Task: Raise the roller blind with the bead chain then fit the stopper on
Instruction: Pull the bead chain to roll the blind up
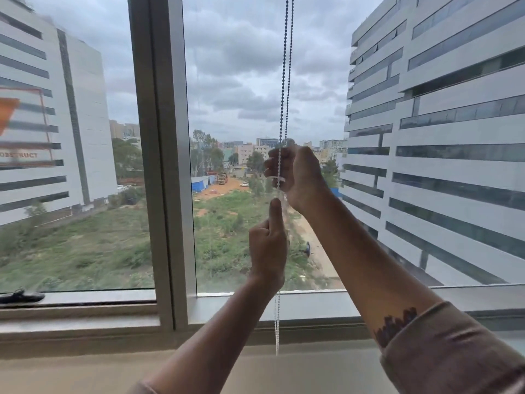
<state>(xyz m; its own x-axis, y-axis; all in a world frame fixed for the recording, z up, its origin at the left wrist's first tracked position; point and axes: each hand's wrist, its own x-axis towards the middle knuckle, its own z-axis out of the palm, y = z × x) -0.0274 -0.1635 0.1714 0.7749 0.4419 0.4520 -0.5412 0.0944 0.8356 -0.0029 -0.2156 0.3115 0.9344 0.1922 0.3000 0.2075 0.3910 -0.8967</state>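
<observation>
bead chain point(285, 81): two strands of small dark metal beads, hanging side by side from above the top edge of the view, in front of the right-hand window pane point(241, 81). the strands run down into the upper hand, pass on into the lower hand, and come out below the lower wrist as a pale loop whose bottom end hangs in front of the window sill point(85, 362).

right hand point(295, 174): the upper of the two, raised in front of the glass, back of the hand toward the camera, fingers curled round the bead chain. a sleeve point(454, 351) is pushed back on this forearm, with a dark tattoo point(395, 325) just above its cuff.

stopper point(277, 178): a small pale, clear piece lying across the chain at the curled fingers of the right hand. whether it is clipped onto the beads or only held against them cannot be told.

left hand point(268, 245): directly below the right hand and apart from it, fingers curled round the lower run of chain, thumb pointing straight up along it.

window frame post point(162, 166): grey upright to the left of both hands, parting the two panes.

sticker point(22, 126): on the left pane, orange and red, seen from behind, partly legible.

window handle point(21, 296): black, low on the left frame.

outside: pale office blocks left and right, a green plot, cloudy sky.
</observation>
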